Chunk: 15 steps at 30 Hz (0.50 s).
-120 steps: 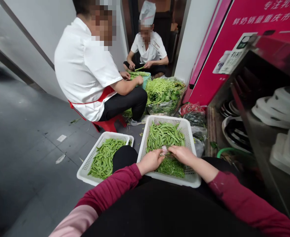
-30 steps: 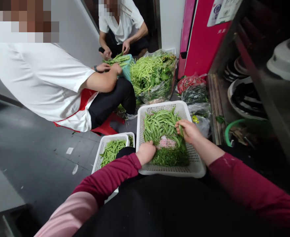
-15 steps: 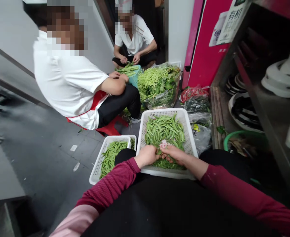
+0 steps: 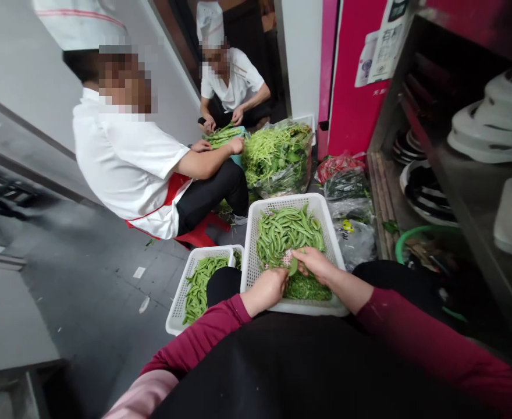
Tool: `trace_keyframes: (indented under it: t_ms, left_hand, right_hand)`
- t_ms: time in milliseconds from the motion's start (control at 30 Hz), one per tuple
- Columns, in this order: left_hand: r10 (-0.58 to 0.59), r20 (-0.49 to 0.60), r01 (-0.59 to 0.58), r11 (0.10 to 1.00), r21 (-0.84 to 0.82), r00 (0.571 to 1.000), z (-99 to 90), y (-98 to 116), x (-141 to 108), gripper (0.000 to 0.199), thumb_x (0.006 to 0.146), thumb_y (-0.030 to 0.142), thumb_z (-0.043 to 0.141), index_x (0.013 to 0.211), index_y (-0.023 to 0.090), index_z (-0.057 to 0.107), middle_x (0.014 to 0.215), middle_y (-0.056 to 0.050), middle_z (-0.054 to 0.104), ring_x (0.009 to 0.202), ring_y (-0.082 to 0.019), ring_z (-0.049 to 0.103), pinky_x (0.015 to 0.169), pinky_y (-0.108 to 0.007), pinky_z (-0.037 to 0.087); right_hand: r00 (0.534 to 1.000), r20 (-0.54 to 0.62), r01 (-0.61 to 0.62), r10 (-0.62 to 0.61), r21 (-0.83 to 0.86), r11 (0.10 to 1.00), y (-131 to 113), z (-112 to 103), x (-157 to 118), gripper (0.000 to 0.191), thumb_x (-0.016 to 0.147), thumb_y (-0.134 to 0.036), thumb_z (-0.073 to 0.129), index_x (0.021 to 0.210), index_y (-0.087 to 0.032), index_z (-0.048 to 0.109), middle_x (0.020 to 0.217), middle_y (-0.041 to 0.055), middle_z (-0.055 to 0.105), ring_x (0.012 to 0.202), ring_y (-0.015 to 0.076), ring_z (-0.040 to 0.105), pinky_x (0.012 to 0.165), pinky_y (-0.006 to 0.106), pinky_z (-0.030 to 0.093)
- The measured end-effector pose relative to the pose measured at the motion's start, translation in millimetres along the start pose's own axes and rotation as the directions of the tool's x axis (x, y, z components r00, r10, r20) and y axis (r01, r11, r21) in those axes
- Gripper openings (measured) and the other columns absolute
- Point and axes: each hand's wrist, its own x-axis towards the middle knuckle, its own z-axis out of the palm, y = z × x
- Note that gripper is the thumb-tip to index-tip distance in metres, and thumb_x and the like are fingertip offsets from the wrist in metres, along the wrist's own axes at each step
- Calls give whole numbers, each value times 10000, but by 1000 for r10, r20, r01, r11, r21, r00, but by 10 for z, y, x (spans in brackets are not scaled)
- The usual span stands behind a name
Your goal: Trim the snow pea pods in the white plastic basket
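A white perforated basket (image 4: 248, 256) sits between my knees, holding a heap of green pea pods (image 4: 288, 230). Over its near half, a single pea pod (image 4: 293, 266) shows between my two hands. My left hand (image 4: 268, 289) is closed, its fingertips at the lower end of that pod. From the other side, my right hand (image 4: 317, 266) pinches the pod's upper part; its lower fingers are partly hidden. Beneath both hands lies a pile of thin green trimmings (image 4: 306, 288). A scrap of pink-and-white checked material peeks out behind my fingers.
To the left, a second white basket (image 4: 177, 308) holds more pods. Two co-workers in white sit ahead, around a teal container (image 4: 237, 158) and a large bag of leafy greens (image 4: 277, 157). Plastic bags (image 4: 354, 238), a green tub (image 4: 402, 247) and a metal shelf (image 4: 461, 189) stand right.
My hands have moved slightly apart, and the pod between them now shows. The nearer co-worker's arm has reached farther forward over the teal container. The view has shifted a little.
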Motion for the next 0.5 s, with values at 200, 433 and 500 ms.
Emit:
trace_keyframes:
  t_ms: [200,433,500]
  left_hand:
    - [2,34,-6,993,121,999,108,187,-172,181,773,250,403,802,139,543,770,-75,627,699,-174,600,611,-247,460]
    - [-321,-162,322,947,-21,933,-1,-63,-96,314,782,355,330,829,169,579,794,-68,639,723,-196,606,617,-281,484]
    - [-477,-156,474,879,-56,865,-73,-205,-114,339,795,306,289,843,152,588,804,-92,634,748,-212,606,635,-302,484]
  right_hand:
    - [998,50,-36,45,-158,987,71,100,-138,368,650,-506,560,688,-141,589,365,-62,383,322,66,332,322,178,224]
    - [947,246,-131,207,-292,947,19,33,-279,337,542,-548,622,609,-219,610,437,30,555,390,180,535,329,247,392]
    - [948,234,-152,217,-266,952,-38,-54,-350,359,500,-536,652,673,-222,649,632,79,663,648,249,641,494,272,509]
